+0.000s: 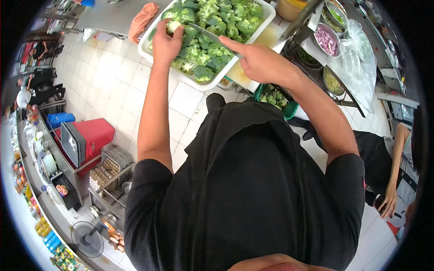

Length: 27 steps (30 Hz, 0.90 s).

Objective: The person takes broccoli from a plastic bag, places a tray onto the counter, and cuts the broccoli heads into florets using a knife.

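Note:
A white plastic tub full of cut broccoli stands at the top of the view. My left hand is over its left part, thumb and fingers closed round a pale-stemmed piece of broccoli. From the right, my right hand holds a knife, its index finger stretched along the top of the knife. The blade reaches left across the tub, its tip close to the piece in my left hand. The knife's handle is mostly hidden in my palm.
An orange cloth lies left of the tub. Below the tub's right side is a green basket with broccoli. Bowls, one with chopped purple onion, stand at right beside plastic bags. A co-worker is at far right.

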Each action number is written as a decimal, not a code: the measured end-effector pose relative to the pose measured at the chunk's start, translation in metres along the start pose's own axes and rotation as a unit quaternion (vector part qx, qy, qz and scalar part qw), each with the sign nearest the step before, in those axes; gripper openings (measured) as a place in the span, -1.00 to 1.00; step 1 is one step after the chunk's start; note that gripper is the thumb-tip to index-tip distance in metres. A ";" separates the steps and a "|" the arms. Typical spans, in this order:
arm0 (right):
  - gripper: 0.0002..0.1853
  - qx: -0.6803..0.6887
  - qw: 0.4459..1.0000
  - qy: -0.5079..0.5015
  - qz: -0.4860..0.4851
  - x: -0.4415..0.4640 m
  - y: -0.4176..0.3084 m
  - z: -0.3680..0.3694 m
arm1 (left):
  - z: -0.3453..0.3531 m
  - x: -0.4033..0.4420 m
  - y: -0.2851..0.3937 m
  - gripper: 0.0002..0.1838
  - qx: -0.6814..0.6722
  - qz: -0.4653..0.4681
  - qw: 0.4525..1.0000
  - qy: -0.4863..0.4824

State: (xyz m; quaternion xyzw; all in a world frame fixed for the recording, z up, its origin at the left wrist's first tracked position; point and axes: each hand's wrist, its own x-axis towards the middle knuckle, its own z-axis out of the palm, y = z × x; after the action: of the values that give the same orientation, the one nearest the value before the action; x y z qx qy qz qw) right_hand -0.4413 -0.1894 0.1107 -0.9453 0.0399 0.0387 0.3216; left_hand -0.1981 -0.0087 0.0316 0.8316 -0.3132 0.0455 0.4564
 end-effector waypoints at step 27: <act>-0.19 -0.137 0.990 0.013 0.034 -0.038 -0.009 -0.022 | -0.028 -0.008 0.019 -0.48 0.061 0.113 0.988 -0.090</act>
State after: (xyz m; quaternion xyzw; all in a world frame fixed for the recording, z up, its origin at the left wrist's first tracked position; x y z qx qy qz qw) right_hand -0.4773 -0.1937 0.1378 -0.9788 0.0708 0.0427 0.1871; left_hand -0.2091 0.0098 0.0586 0.8175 -0.4419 0.0409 0.3670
